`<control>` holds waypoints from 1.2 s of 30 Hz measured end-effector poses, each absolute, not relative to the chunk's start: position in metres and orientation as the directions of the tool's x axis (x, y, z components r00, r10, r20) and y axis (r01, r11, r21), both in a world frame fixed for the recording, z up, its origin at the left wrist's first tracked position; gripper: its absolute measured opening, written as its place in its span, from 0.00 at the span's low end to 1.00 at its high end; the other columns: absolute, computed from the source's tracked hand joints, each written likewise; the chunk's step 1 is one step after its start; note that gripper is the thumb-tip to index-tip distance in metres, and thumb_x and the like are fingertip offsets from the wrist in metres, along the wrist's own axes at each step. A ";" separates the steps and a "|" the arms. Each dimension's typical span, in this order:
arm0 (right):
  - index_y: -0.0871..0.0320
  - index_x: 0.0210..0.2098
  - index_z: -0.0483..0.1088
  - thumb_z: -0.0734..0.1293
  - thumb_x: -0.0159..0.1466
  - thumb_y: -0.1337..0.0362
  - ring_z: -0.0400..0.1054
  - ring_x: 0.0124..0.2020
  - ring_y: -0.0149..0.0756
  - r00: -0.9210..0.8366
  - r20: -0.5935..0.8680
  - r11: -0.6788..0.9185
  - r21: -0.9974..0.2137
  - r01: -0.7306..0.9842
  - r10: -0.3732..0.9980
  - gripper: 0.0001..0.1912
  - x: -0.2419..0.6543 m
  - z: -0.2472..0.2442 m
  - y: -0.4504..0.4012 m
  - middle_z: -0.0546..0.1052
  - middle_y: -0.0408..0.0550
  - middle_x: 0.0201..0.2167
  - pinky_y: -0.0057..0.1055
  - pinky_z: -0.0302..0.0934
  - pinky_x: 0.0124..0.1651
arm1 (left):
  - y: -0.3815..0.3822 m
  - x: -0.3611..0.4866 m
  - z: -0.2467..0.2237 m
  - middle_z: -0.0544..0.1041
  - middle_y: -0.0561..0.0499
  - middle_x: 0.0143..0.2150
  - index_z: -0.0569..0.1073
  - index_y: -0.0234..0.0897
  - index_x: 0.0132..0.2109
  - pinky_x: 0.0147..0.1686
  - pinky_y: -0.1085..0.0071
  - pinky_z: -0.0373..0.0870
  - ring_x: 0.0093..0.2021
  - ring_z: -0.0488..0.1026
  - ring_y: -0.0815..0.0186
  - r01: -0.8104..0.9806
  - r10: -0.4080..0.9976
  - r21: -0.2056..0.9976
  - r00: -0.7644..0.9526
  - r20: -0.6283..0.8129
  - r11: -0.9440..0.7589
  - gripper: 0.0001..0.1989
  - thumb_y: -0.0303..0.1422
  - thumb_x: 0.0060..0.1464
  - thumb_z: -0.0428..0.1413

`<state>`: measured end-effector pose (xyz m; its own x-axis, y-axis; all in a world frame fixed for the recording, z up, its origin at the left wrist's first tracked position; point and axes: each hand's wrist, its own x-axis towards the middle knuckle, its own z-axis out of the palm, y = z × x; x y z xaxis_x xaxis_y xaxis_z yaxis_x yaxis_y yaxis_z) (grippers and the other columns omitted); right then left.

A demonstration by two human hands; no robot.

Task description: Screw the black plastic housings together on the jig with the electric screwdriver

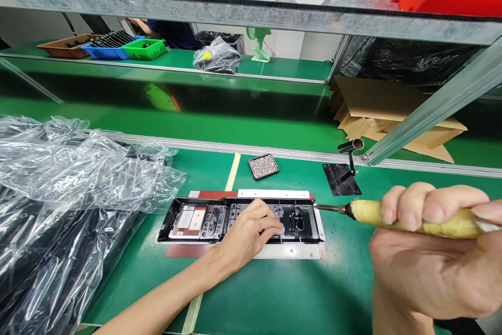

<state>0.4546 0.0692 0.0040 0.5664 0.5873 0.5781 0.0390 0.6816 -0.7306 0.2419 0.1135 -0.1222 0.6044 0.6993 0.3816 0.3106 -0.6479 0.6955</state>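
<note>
Bracing long, seemingly unfinished black plastic casing [232, 210] beneath left hand [253, 226], can't tell if pinching; gripping yellow-handled metal tool [368, 211] in right hand [439, 256].

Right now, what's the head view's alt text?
The right hand grips a yellow-handled tool, tip near the right end of a black housing; the left hand rests on the housing. Beyond sits a tray of small silvery pieces.

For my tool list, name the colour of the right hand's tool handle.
The handle is yellow, as the head view shows best.
</note>
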 end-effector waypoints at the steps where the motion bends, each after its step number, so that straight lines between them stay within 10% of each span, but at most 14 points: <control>1: 0.49 0.37 0.65 0.51 0.75 0.63 0.54 0.20 0.31 0.595 0.591 0.714 -0.699 0.041 0.545 0.15 0.453 0.002 0.069 0.63 0.42 0.27 0.32 0.53 0.23 | 0.113 0.242 -0.122 0.79 0.49 0.39 0.81 0.36 0.43 0.40 0.67 0.70 0.41 0.70 0.64 0.308 0.697 0.692 0.601 0.391 -0.653 0.06 0.28 0.64 0.58; 15: 0.53 0.30 0.67 0.60 0.73 0.53 0.53 0.15 0.28 0.385 0.507 0.622 -0.729 -0.286 0.771 0.17 0.427 -0.016 0.075 0.64 0.38 0.18 0.27 0.56 0.16 | 0.104 0.228 -0.123 0.75 0.45 0.42 0.76 0.36 0.52 0.39 0.62 0.72 0.44 0.67 0.60 0.376 0.575 0.462 0.694 0.434 -0.803 0.14 0.20 0.64 0.52; 36: 0.55 0.28 0.63 0.58 0.73 0.58 0.54 0.16 0.27 0.298 0.459 0.530 -0.815 -0.236 0.837 0.16 0.383 -0.032 0.093 0.62 0.38 0.18 0.25 0.55 0.17 | 0.094 0.198 -0.139 0.76 0.46 0.41 0.73 0.33 0.54 0.45 0.59 0.74 0.46 0.68 0.60 0.496 0.623 0.421 0.366 0.691 -0.759 0.20 0.14 0.57 0.59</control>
